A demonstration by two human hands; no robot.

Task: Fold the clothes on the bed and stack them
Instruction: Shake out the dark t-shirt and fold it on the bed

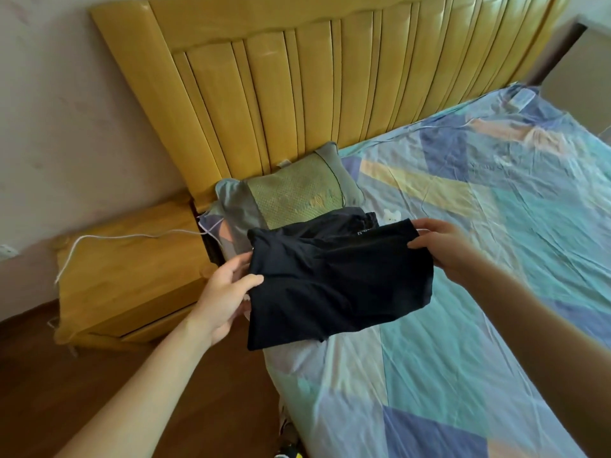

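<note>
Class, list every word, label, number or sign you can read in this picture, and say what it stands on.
None can be read.
Pale marking on the dark garment near its upper edge: too small and blurred.
Yellowish embroidery on the green pillow: blurred, unreadable.

The folded cloth garment (337, 282) is plain black. The thin bed sheet (463, 292) bears pastel patches of turquoise, blue, yellow and pink. The padded pillow (291, 193) looks grey with a green woven panel. The slatted wooden headboard (297, 77) is honey-yellow.
</note>
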